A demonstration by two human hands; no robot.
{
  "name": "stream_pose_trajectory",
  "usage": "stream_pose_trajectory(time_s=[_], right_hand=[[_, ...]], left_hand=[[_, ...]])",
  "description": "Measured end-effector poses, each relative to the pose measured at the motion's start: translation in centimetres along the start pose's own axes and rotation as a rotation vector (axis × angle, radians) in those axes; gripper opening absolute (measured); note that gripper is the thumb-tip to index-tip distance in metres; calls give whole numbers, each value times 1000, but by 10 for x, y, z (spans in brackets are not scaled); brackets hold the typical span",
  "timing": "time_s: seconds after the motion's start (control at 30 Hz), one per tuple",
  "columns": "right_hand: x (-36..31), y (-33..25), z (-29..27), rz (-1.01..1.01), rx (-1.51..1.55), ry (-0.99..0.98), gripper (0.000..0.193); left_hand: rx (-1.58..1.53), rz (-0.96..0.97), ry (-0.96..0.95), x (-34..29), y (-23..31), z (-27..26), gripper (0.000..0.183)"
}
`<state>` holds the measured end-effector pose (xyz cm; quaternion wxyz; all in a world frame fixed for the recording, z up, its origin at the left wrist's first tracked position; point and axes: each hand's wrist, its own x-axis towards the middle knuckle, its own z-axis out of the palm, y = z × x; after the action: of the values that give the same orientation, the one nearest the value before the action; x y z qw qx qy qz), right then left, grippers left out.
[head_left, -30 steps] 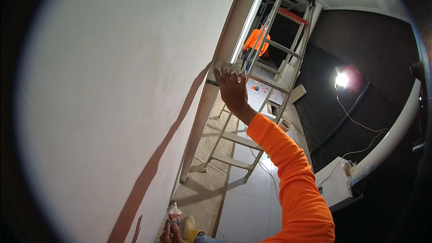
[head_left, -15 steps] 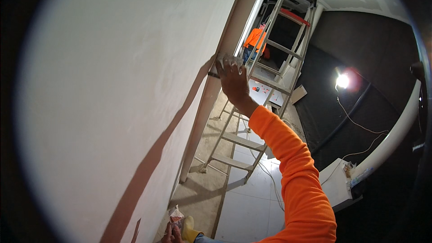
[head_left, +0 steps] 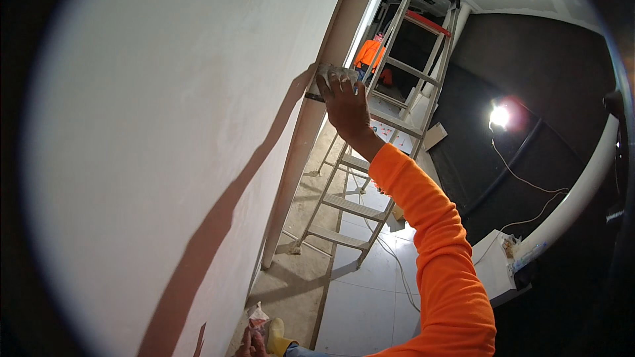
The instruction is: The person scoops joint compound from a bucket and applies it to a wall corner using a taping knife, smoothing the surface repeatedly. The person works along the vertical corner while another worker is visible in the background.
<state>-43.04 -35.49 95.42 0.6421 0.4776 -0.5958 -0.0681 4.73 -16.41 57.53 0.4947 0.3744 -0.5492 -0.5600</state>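
My right hand (head_left: pixel 348 109) is raised at the corner of the pale wall (head_left: pixel 172 112), arm in an orange sleeve. Its fingers are bent over a flat grey scraper-like tool (head_left: pixel 338 74) smeared with white. The tool lies against the brownish end face of the wall (head_left: pixel 329 49); its exact kind cannot be made out. Low at the bottom edge, my left hand (head_left: pixel 250 345) is closed, partly cut off by the frame. Just above its fingers shows a small red and white object (head_left: pixel 257 317), which it seems to hold. My arm's shadow falls on the wall.
An aluminium stepladder (head_left: pixel 354 206) stands close beyond my right hand. Behind it is a person in orange (head_left: pixel 368 55). A bright lamp (head_left: pixel 499 116) hangs against the dark right wall, with its cable trailing. A yellow boot (head_left: pixel 278 337) and cables on the pale floor tiles (head_left: pixel 360 311) show below.
My right hand and the tool have shifted slightly upward along the wall corner. The view has moved a little. The person beyond the ladder has bent lower. My left hand looks much the same.
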Motion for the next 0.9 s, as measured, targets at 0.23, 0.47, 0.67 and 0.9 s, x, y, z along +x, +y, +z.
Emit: stream_pose_trajectory(time_s=[0.23,0.47,0.67,0.9], right_hand=[[-42,-45,8,-4,41,-133,54],[-122,-120,44,-37,135,-212,55],[-164,-163,18,-112,308,-342,56],[3,8,-16,109,-48,34,61]], left_hand=[[119,139,32,-6,12,4,34],[188,-36,20,2,9,-8,34],[40,112,-50,7,46,-3,36],[-30,-14,30,12,13,-4,37]])
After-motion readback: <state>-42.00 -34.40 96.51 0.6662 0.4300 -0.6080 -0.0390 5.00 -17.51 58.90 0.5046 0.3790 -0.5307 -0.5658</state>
